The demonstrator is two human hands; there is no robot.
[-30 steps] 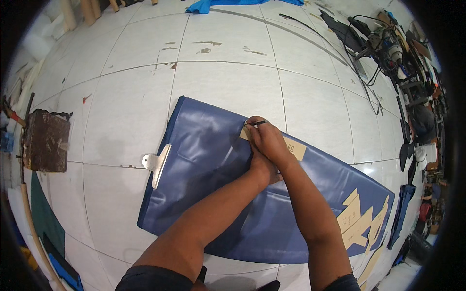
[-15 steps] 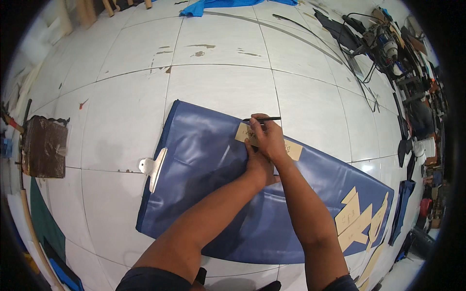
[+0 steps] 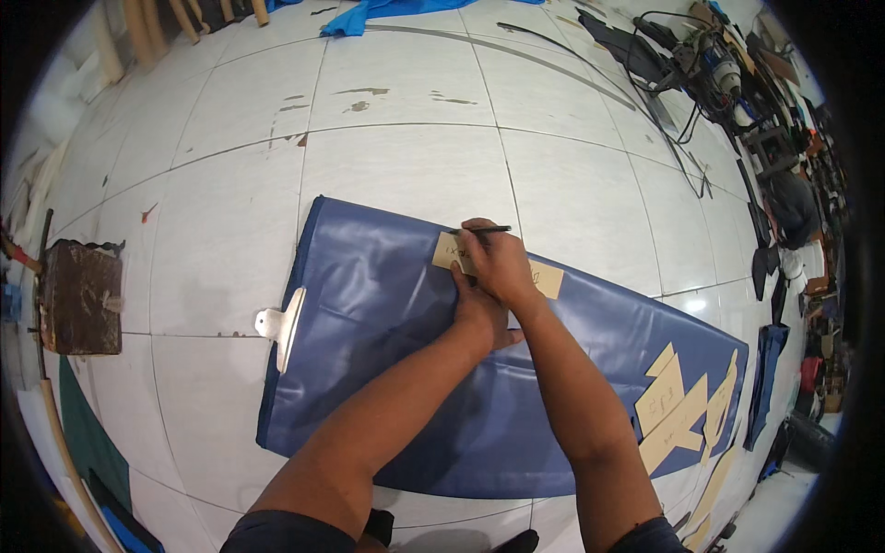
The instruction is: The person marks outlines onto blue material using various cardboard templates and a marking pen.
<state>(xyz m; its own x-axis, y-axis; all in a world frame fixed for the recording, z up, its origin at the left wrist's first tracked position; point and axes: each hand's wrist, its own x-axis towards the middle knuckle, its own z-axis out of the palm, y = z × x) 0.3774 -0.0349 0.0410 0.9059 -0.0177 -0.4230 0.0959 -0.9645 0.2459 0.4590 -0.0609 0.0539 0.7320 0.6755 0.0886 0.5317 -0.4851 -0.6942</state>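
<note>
A blue sheet of smooth, vinyl-like material (image 3: 369, 276) lies on the floor before me, its layers stacked at the left edge. Along its far edge is a tan card template (image 3: 548, 279) with handwriting, its middle covered by my hands. My right hand (image 3: 505, 269) is closed around a slim black pen (image 3: 493, 229), held over the card at the sheet's edge. Pressing on the card and sheet, my left hand (image 3: 479, 311) has a finger stretched forward and its thumb out to the side; its other fingers are partly hidden beneath the right hand.
A metal bulldog clip (image 3: 288, 330) grips the sheet's left edge. Several tan card templates (image 3: 660, 398) lie on its right end. At far left stands a worn brown block (image 3: 85, 297). Tools and cables (image 3: 724, 78) crowd the right side of the tiled floor (image 3: 396, 166).
The view has shifted slightly, so the sheet and hands appear a little further left. Both hands keep nearly the same place on the card, and the pen remains in the right hand.
</note>
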